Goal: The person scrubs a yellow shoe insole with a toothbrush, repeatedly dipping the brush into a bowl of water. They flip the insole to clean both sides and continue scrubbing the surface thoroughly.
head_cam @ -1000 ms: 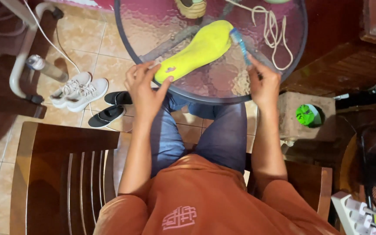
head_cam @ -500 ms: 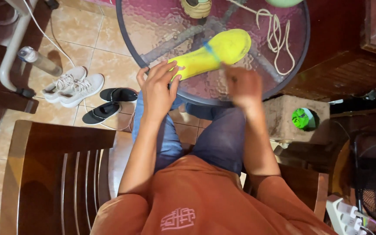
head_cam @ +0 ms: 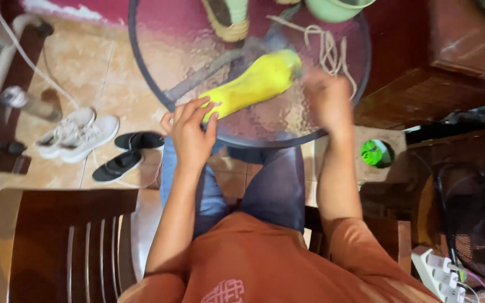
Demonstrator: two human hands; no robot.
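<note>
Observed from the head view, nearest first: orange shirt and blue jeans of the seated person, with a dark wooden chair [head_cam: 63, 247] to the left and a white power strip [head_cam: 439, 275] at lower right. Left hand [head_cam: 192, 132] extended over the near rim of the round glass table [head_cam: 147, 73]; fingers slightly spread, tips pressed on the heel end of a yellow insole [head_cam: 254, 87], pinning it to the glass. The insole lies flat on the table, slanting from the left hand up and away to the right hand. Right hand [head_cam: 326, 104] at the insole's toe end, motion-blurred; cannot tell whether its fingers are pinching, spread or closed, nor whether they hold anything. On the tiled floor left of the table: a pair of white sneakers [head_cam: 77, 134] and, just beside them, a pair of black sandals [head_cam: 124, 154]; further left a clear plastic bottle [head_cam: 26, 102] near a white tube frame. Right of the table, a green round object [head_cam: 374, 153] on a small block. Farther on the table: a loose cream shoelace [head_cam: 326, 47] beyond the right hand, a shoe with a tan sole [head_cam: 228, 17] at the far edge, and a light green bowl [head_cam: 335, 8] beside it, partly out of frame.
</note>
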